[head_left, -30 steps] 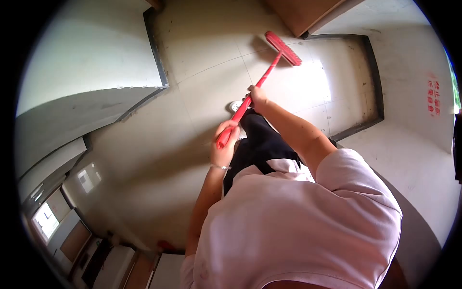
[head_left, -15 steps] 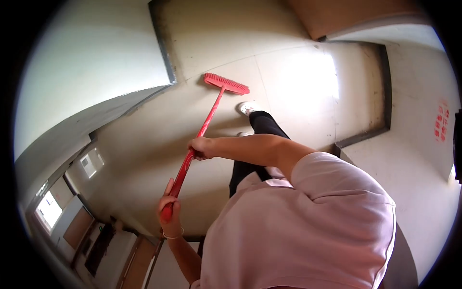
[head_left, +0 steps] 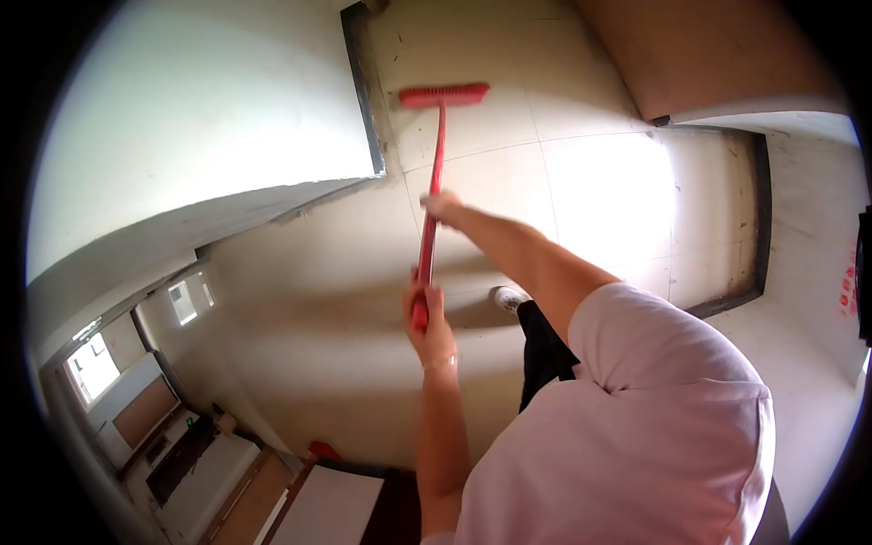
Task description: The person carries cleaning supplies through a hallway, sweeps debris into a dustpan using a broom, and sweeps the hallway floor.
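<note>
A red broom [head_left: 428, 250] slants away from me, its bristled head [head_left: 444, 95] on the tiled floor near a wall corner. My left hand [head_left: 427, 320] is wrapped round the top end of the handle; a bracelet sits on that wrist. Lower down the handle, my right hand [head_left: 441, 205] is closed round it, slightly blurred. The palm side of the right hand is hidden. One of my shoes [head_left: 509, 299] stands on the floor to the right of the handle.
A white wall block [head_left: 227, 118] with a dark skirting edge juts in on the left. A brown panel [head_left: 718, 54] is at the upper right. Red lettering [head_left: 848, 286] marks the right wall. Furniture [head_left: 327, 509] and a small red object [head_left: 322, 450] are at lower left.
The broom head has moved forward, farther from me, beyond the wall corner. Both hands have moved forward and right with the handle, which now points more straight ahead.
</note>
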`<state>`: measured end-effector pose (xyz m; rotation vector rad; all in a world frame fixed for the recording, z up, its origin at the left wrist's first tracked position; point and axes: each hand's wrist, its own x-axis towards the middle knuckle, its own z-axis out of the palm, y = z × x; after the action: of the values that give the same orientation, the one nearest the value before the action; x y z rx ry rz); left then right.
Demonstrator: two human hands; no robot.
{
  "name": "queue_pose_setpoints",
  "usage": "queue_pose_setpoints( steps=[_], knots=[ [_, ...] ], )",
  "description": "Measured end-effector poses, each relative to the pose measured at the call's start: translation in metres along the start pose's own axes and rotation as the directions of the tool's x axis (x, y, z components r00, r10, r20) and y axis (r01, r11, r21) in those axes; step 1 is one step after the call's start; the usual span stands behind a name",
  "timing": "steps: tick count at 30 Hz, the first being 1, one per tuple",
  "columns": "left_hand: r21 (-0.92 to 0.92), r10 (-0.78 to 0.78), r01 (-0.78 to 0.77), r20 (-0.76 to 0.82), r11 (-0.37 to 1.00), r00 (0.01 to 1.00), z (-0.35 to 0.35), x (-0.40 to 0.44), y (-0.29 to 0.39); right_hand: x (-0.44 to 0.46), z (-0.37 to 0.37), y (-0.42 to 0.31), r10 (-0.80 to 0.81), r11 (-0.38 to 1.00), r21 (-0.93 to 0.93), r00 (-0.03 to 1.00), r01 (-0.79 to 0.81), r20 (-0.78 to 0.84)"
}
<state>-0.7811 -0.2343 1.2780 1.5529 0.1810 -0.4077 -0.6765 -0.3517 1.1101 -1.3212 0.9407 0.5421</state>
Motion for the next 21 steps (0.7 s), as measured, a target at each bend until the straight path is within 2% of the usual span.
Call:
queue_pose_setpoints(
  steps=[1,2,3,4,5,7,9,10,11,12,13,14,15,17,19,20,21],
  knots=[
    [0.001,-0.015,0.015,-0.039,1.0,0.999,-0.014,-0.02,-0.004,-0.005,0.014,0.023,0.029,0.997,-0.078,0.997,-0.023,0.077],
    [0.002,-0.036,0.036,-0.081,0.999,0.996,-0.032,-0.042,-0.005,-0.019,0.035,0.041,0.143,0.986,-0.103,0.98,-0.129,0.136],
    [-0.036,-0.127,0.123,-0.17,0.992,0.977,-0.048,-0.067,0.001,-0.06,0.046,0.046,0.254,0.967,-0.047,0.945,-0.25,0.204],
    [-0.07,-0.223,0.211,-0.261,0.975,0.939,-0.063,-0.099,0.008,-0.089,0.06,0.068,0.274,0.961,-0.059,0.92,-0.269,0.279],
    [-0.055,-0.248,0.242,-0.287,0.969,0.925,-0.077,-0.129,0.018,-0.107,0.087,0.095,0.339,0.931,0.021,0.883,-0.365,0.324],
    [-0.031,-0.254,0.259,-0.326,0.965,0.911,-0.099,-0.178,0.029,-0.163,0.116,0.118,0.403,0.894,0.077,0.869,-0.44,0.287],
    [-0.128,-0.265,0.233,-0.376,0.964,0.888,-0.115,-0.218,0.029,-0.19,0.134,0.141,0.477,0.853,0.002,0.782,-0.521,0.401],
    [-0.128,-0.262,0.23,-0.391,0.965,0.882,-0.122,-0.225,0.026,-0.198,0.139,0.149,0.508,0.811,0.027,0.727,-0.584,0.461],
    [-0.155,-0.295,0.253,-0.39,0.955,0.872,-0.131,-0.231,0.024,-0.2,0.142,0.158,0.517,0.809,0.008,0.717,-0.588,0.467],
    [-0.191,-0.333,0.279,-0.391,0.941,0.858,-0.136,-0.238,0.024,-0.201,0.137,0.158,0.464,0.842,-0.026,0.697,-0.54,0.546],
    [-0.17,-0.3,0.253,-0.373,0.952,0.878,-0.129,-0.236,0.035,-0.198,0.134,0.158,0.412,0.873,-0.057,0.669,-0.485,0.619],
    [-0.151,-0.264,0.224,-0.349,0.963,0.899,-0.119,-0.226,0.046,-0.197,0.137,0.16,0.406,0.834,0.074,0.7,-0.546,0.588],
    [-0.126,-0.247,0.221,-0.265,0.967,0.932,-0.119,-0.217,0.051,-0.192,0.138,0.16,0.404,0.781,0.209,0.732,-0.588,0.549],
    [-0.058,-0.175,0.171,-0.064,0.984,0.983,-0.126,-0.201,0.044,-0.183,0.112,0.154,0.355,0.742,0.367,0.793,-0.561,0.495],
    [0.034,-0.109,0.105,0.153,0.994,0.982,-0.123,-0.176,0.027,-0.161,0.078,0.16,0.241,0.751,0.48,0.865,-0.454,0.441],
    [0.089,-0.108,0.088,0.254,0.992,0.961,-0.119,-0.159,0.02,-0.174,0.056,0.135,0.323,0.675,0.58,0.89,-0.456,0.323],
    [0.024,-0.08,0.077,0.308,0.997,0.948,-0.11,-0.143,0.006,-0.163,0.037,0.135,0.332,0.82,0.466,0.939,-0.332,0.084]
  ],
)
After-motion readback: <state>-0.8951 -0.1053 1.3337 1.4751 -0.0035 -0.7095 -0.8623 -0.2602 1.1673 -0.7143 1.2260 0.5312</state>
